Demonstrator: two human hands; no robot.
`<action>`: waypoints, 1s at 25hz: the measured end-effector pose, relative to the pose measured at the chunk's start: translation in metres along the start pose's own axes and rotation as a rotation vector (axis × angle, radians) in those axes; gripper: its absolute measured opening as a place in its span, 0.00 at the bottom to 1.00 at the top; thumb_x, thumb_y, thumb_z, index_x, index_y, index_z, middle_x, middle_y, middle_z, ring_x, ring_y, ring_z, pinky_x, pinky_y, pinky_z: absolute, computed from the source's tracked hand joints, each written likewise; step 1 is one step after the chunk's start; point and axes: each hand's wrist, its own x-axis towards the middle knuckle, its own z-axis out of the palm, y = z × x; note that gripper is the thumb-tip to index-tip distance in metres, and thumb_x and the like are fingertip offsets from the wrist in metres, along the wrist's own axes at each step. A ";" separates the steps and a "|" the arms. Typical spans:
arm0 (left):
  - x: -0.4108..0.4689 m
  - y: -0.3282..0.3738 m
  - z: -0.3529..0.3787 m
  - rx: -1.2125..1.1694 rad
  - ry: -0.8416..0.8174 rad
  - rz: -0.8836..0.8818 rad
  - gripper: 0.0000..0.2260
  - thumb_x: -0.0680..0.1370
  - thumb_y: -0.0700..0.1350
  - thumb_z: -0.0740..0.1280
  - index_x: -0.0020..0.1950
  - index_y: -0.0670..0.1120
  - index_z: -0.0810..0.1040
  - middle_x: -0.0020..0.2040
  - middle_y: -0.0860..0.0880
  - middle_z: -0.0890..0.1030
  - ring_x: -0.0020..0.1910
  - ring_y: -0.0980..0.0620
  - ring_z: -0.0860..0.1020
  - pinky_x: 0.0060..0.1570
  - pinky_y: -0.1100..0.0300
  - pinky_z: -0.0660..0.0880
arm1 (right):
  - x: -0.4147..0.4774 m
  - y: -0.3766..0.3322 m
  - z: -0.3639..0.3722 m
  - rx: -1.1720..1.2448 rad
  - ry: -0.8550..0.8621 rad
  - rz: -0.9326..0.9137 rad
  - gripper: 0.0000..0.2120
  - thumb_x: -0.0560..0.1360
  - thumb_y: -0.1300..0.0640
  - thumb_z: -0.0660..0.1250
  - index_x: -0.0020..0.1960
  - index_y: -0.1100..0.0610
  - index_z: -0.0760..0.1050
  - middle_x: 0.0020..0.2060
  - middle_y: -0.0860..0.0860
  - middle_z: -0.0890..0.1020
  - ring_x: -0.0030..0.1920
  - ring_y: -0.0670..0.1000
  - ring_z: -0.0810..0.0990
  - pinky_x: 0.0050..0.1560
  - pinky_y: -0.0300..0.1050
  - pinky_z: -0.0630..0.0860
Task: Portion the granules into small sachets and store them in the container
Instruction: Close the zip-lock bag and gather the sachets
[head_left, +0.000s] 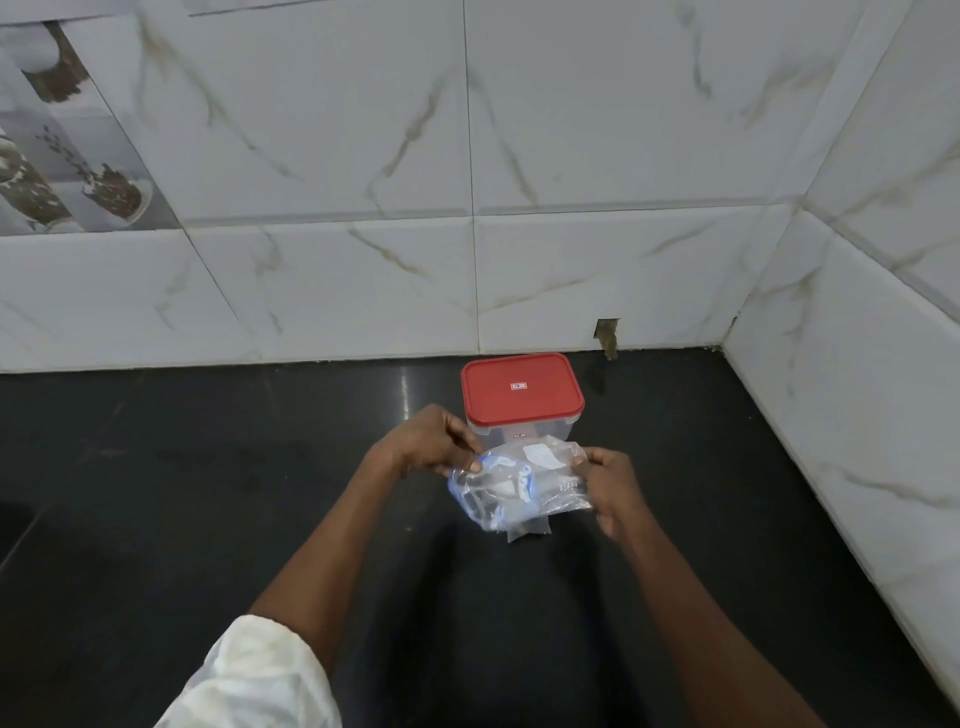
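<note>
Head camera showed our left hand (434, 441) and right hand (613, 491) pinching a clear plastic bag (519, 491) with curled fingers (460, 434), just in front of the closed container (522, 397) on the counter (208, 467). We judged it best to pull the mouth open slowly, evenly.

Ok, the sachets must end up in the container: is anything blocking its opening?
Yes: the red lid sits on the container, just behind the plastic bag gripped by the left hand and right hand.
</note>
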 end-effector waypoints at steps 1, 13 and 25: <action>0.001 0.003 0.005 0.105 0.142 0.067 0.09 0.70 0.32 0.75 0.49 0.40 0.88 0.43 0.48 0.87 0.39 0.55 0.82 0.40 0.64 0.78 | -0.002 0.000 0.001 -0.003 -0.001 0.003 0.10 0.79 0.68 0.61 0.45 0.62 0.80 0.39 0.61 0.81 0.38 0.56 0.76 0.38 0.49 0.77; 0.004 -0.026 0.051 -0.680 0.561 -0.187 0.06 0.79 0.39 0.68 0.49 0.36 0.80 0.40 0.40 0.82 0.35 0.46 0.80 0.39 0.54 0.76 | -0.017 -0.003 0.001 0.106 0.168 -0.305 0.07 0.80 0.64 0.61 0.45 0.59 0.75 0.35 0.52 0.78 0.29 0.44 0.71 0.26 0.37 0.70; -0.034 -0.017 0.081 -1.528 0.269 -0.455 0.03 0.78 0.32 0.69 0.47 0.32 0.77 0.44 0.36 0.79 0.28 0.42 0.84 0.35 0.44 0.82 | -0.020 0.019 0.019 -0.001 0.231 -0.384 0.07 0.81 0.62 0.60 0.47 0.54 0.74 0.37 0.50 0.79 0.31 0.47 0.74 0.30 0.42 0.73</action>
